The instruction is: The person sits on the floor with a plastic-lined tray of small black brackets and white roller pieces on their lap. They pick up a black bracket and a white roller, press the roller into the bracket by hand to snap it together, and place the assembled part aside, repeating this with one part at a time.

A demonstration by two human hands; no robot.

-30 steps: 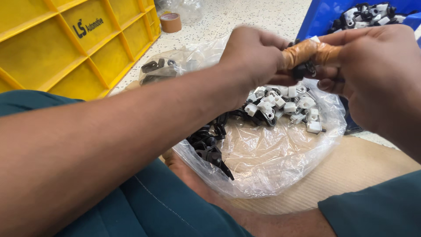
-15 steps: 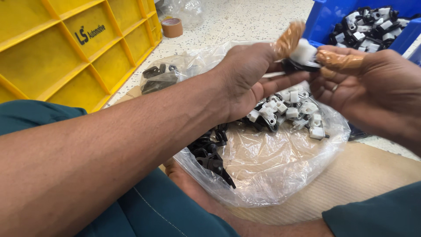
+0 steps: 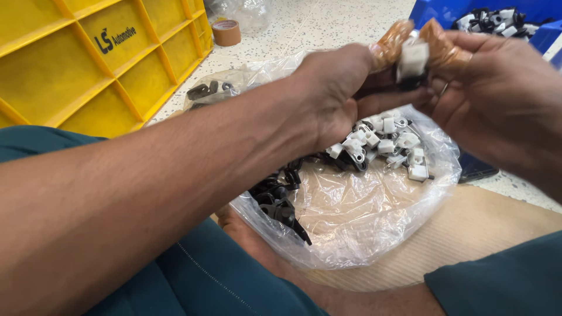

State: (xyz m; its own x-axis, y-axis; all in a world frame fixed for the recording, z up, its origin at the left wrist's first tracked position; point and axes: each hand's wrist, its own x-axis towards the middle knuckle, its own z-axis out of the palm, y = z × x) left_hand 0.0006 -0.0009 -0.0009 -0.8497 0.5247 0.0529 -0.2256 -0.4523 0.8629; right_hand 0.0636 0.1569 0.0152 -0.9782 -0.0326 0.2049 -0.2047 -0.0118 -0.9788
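Observation:
My left hand [image 3: 336, 88] and my right hand [image 3: 494, 96] meet above a clear plastic bag [image 3: 374, 228]. Both pinch one small white and black plastic clip [image 3: 413, 61] between thumbs wrapped in tan tape. Inside the bag lie several small white clips [image 3: 383, 143] and several black clips [image 3: 278, 199], directly under my hands. My left forearm crosses the lower left of the view.
A yellow divided crate [image 3: 99, 64] stands at the left. A blue bin [image 3: 503, 17] with more white and black clips sits at the top right. A roll of brown tape [image 3: 226, 32] and another clear bag [image 3: 246, 11] lie on the speckled floor. Brown cardboard [image 3: 486, 228] lies under the bag.
My hands have come closer together and the white clip now shows between both thumbs. The view has shifted slightly.

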